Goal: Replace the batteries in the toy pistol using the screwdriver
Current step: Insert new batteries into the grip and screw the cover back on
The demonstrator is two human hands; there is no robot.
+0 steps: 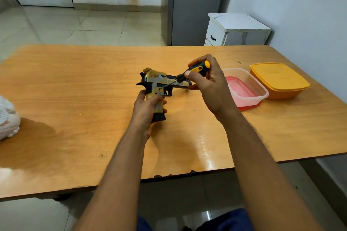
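Note:
The toy pistol (156,80), tan and yellow with black parts, is held over the middle of the wooden table (75,84), its barrel pointing right. My left hand (146,108) is wrapped around its grip from below. My right hand (208,84) holds a black and yellow screwdriver (195,70) by the handle. The thin metal shaft slants down to the left, and its tip touches the pistol's side just above the grip. No batteries are visible.
A clear plastic box (249,88) with a red lid under it stands right of my right hand. An orange lidded container (279,78) sits beyond it near the wall. A white object (7,118) lies at the table's left edge. A white cabinet (236,30) stands behind the table.

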